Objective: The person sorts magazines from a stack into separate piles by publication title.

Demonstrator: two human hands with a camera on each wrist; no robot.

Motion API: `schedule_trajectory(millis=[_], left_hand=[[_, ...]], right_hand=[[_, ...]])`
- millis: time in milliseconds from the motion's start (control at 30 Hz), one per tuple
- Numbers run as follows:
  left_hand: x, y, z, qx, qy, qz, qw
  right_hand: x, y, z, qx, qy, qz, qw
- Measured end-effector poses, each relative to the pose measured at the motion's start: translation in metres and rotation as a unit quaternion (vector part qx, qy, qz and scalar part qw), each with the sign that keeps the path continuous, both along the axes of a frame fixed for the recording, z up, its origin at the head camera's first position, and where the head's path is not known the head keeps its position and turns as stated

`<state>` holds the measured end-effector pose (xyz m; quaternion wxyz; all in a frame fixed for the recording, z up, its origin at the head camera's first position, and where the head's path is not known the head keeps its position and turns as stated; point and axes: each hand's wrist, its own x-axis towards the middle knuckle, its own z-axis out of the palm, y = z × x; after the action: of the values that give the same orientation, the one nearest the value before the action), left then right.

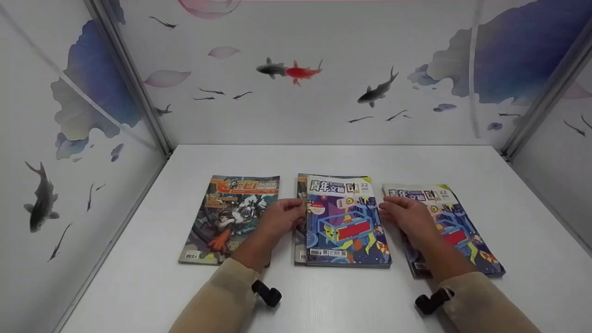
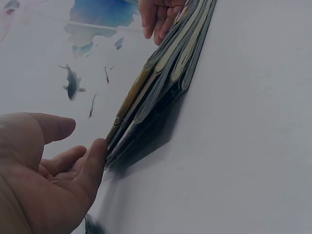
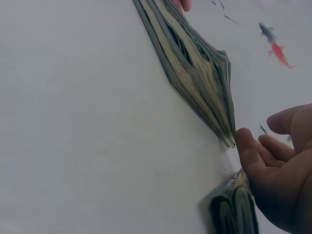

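On the white table lies a middle stack of magazines (image 1: pixel 344 222), a purple-covered one on top and a darker one jutting out at its left. My left hand (image 1: pixel 280 219) is at the stack's left side; in the left wrist view its fingertips touch the lower edge near the spines (image 2: pixel 146 92), thumb held apart. On the other side, my right hand (image 1: pixel 409 217) reaches over the right-hand magazines (image 1: pixel 458 231). In the right wrist view, a finger of that hand (image 3: pixel 278 170) meets the corner of the middle stack's page edges (image 3: pixel 195 73). Neither hand's fingers wrap round the stack.
At the left lies an orange-titled magazine (image 1: pixel 231 212), partly behind my left forearm. White panels printed with fish (image 1: pixel 303 72) enclose the table (image 1: pixel 323 300) at the back and both sides. Black clips (image 1: pixel 267 293) sit at the sleeve cuffs.
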<state>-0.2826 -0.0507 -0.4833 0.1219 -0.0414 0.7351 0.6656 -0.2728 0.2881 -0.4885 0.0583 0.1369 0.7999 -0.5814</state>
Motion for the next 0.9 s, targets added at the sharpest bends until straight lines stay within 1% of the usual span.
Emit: schedule_trajectory(millis=[200, 300, 367, 467, 567, 667, 733, 800, 900], left_hand=[[-0.0012, -0.0020, -0.0030, -0.039, 0.008, -0.026, 0.9989], [-0.0017, -0.0017, -0.0034, -0.048, 0.008, -0.034, 0.9982], [-0.0021, -0.0009, -0.0032, -0.048, 0.002, -0.031, 0.9983], [-0.0025, 0.0002, -0.0035, -0.048, 0.004, -0.027, 0.9985], [-0.0021, 0.0007, -0.0035, -0.035, 0.007, -0.030, 0.9989], [-0.0011, 0.0005, -0.0040, -0.014, 0.004, -0.047, 0.9988], [-0.0006, 0.0001, -0.0046, -0.011, 0.003, -0.061, 0.9981], [-0.0005, -0.0006, -0.0054, -0.021, 0.004, -0.072, 0.9972], [-0.0010, -0.0010, -0.0064, -0.039, 0.008, -0.080, 0.9960]], right_hand=[[0.0003, -0.0008, -0.0001, 0.036, -0.015, 0.005, 0.9992], [-0.0001, -0.0008, -0.0004, 0.045, -0.020, 0.006, 0.9988], [-0.0005, -0.0010, -0.0006, 0.047, -0.023, 0.004, 0.9986], [-0.0002, -0.0017, -0.0006, 0.048, -0.022, 0.005, 0.9986], [0.0008, -0.0023, -0.0009, 0.045, -0.019, 0.004, 0.9988], [0.0020, -0.0022, -0.0013, 0.037, -0.018, 0.007, 0.9991], [0.0026, -0.0022, -0.0012, 0.033, -0.018, 0.008, 0.9993], [0.0029, -0.0019, -0.0012, 0.032, -0.020, 0.010, 0.9992], [0.0030, -0.0018, -0.0008, 0.036, -0.022, 0.009, 0.9991]])
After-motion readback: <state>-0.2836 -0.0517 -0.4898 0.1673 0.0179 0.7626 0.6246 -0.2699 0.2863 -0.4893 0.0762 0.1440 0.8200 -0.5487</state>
